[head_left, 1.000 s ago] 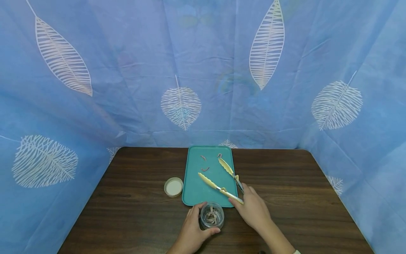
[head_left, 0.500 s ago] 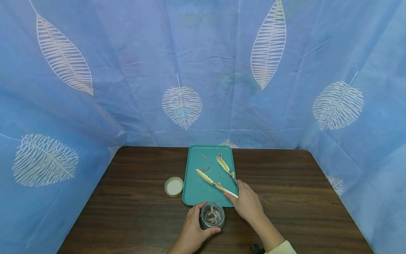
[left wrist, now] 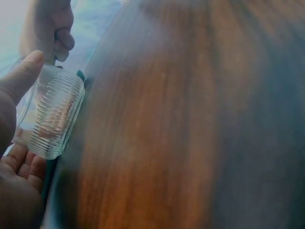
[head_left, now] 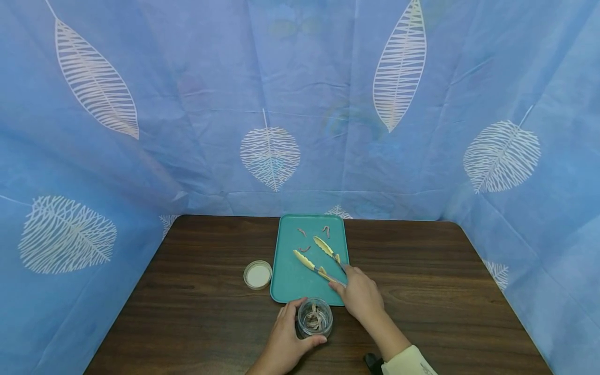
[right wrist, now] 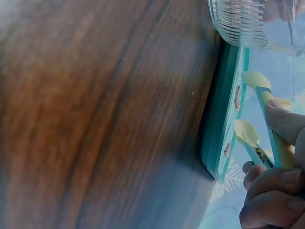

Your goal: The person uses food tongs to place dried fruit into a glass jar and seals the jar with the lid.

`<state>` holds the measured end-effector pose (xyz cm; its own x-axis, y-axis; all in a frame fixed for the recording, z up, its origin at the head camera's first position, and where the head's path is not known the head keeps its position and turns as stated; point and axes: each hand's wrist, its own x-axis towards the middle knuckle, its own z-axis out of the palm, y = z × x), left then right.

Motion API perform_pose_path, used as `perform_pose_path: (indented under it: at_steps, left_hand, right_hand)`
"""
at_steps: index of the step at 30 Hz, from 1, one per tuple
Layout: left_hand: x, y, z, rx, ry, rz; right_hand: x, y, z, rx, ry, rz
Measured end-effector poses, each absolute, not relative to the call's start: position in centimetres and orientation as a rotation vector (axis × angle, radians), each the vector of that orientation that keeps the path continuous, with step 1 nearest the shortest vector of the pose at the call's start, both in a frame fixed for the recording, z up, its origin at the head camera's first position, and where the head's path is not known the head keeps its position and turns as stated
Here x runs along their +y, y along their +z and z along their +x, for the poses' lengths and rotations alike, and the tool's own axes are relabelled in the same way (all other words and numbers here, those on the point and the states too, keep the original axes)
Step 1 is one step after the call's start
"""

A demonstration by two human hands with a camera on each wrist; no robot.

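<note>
My left hand holds a clear ribbed jar, fingers and thumb around its sides, at the near edge of the tray. Several pale brownish worm-like strips lie inside the jar, whose mouth is uncovered. My right hand grips a pair of tongs with cream scalloped tips and metal arms. The tongs are spread, nothing between their tips, over the teal tray. On the tray lie three pinkish worm-like pieces: a curved one, a small one and a bent one.
A round lid with a white inside rests on the dark wooden table, left of the tray. A blue curtain with white leaf prints hangs behind the table and along both sides. Something black shows beside my right sleeve.
The right hand has moved left and slightly away from me with the tongs, whose arms have drawn closer together. Their far tip has left the bent piece. The left hand and jar stay put.
</note>
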<state>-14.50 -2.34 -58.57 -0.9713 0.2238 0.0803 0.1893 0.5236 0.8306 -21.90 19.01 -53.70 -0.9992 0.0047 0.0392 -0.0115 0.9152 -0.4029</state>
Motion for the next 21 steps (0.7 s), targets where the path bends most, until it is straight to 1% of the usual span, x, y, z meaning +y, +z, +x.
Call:
perform_pose_path:
  at_steps: [21]
  left_hand:
    - [-2.27, -58.61, -14.72, 2.679, 1.477, 0.336]
  right_hand:
    - [19.05, -53.93, -21.76, -3.034, 0.563, 0.035]
